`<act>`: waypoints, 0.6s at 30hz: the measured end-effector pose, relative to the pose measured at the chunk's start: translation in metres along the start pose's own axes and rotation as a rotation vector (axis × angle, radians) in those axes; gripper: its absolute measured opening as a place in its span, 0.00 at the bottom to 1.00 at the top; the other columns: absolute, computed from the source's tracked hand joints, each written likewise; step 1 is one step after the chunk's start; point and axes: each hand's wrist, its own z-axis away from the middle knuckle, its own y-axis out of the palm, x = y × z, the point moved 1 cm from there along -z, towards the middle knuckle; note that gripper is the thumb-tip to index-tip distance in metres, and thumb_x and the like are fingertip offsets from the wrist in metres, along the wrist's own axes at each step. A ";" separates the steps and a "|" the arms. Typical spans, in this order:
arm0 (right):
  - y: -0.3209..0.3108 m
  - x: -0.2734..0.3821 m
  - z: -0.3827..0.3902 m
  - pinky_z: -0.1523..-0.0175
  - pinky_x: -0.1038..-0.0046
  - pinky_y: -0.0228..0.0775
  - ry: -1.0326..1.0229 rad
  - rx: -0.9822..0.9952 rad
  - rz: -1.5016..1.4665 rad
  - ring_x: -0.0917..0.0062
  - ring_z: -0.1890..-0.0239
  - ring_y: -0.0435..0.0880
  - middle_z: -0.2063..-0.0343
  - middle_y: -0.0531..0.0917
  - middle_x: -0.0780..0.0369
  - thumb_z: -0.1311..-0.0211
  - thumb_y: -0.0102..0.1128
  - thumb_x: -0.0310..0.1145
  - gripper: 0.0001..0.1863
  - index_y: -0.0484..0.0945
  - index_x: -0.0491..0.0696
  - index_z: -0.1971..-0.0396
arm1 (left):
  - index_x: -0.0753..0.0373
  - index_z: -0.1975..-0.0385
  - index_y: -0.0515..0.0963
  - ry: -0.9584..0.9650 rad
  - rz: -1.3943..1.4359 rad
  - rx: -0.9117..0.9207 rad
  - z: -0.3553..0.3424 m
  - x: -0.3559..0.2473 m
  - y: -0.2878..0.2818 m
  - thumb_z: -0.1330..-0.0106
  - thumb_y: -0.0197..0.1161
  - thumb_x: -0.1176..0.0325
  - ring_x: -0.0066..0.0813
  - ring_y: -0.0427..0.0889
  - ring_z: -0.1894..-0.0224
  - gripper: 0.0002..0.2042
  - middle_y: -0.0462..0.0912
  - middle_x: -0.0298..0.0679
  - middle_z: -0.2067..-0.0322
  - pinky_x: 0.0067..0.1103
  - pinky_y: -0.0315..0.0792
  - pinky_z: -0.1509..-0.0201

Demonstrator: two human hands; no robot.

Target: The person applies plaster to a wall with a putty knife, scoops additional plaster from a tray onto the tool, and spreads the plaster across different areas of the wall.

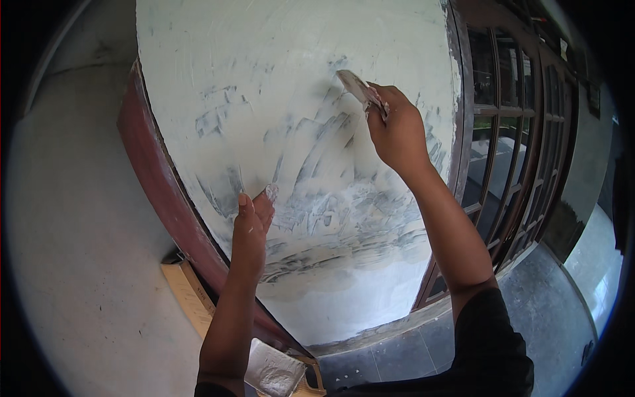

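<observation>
My right hand [400,129] is closed round a putty knife [355,86], its wide blade smeared with white and tilted against the upper part of the wall panel. Lower and to the left, my left hand [251,221] is held up in front of the same panel. Its thumb stands apart from the fingers, and white paste coats the fingertips. No tool shows in it. The wall panel [390,264] is pale, with dark grey streaks and patches showing through uneven white filler, mostly across its middle.
Below my left forearm sits a tub of white paste [274,370] beside a wooden frame piece [311,377]. A light wooden object [188,298] leans by the dark red trim [155,155]. Glazed brown doors [503,132] stand at the right, above grey floor tiles [403,351].
</observation>
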 end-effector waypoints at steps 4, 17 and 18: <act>0.019 -0.003 -0.023 0.61 0.73 0.73 -0.550 -0.101 0.599 0.71 0.65 0.77 0.64 0.78 0.61 0.48 0.55 0.24 0.20 0.76 0.42 0.52 | 0.80 0.36 0.51 0.019 -0.010 -0.023 -0.005 -0.010 0.000 0.30 0.27 0.37 0.47 0.53 0.30 0.43 0.55 0.60 0.34 0.33 0.44 0.27; 0.027 0.007 -0.013 0.61 0.76 0.70 -0.630 -0.121 0.792 0.75 0.68 0.74 0.66 0.75 0.61 0.51 0.55 0.25 0.24 0.75 0.40 0.49 | 0.78 0.36 0.54 0.101 -0.058 0.003 -0.017 -0.012 -0.007 0.30 0.28 0.36 0.51 0.54 0.31 0.43 0.56 0.59 0.35 0.34 0.43 0.27; 0.025 0.002 -0.018 0.61 0.76 0.70 -0.631 -0.122 0.801 0.75 0.68 0.74 0.66 0.75 0.61 0.51 0.55 0.25 0.24 0.75 0.40 0.49 | 0.78 0.36 0.54 0.102 -0.053 0.010 -0.021 -0.013 -0.002 0.30 0.28 0.36 0.51 0.54 0.31 0.43 0.56 0.59 0.35 0.34 0.43 0.27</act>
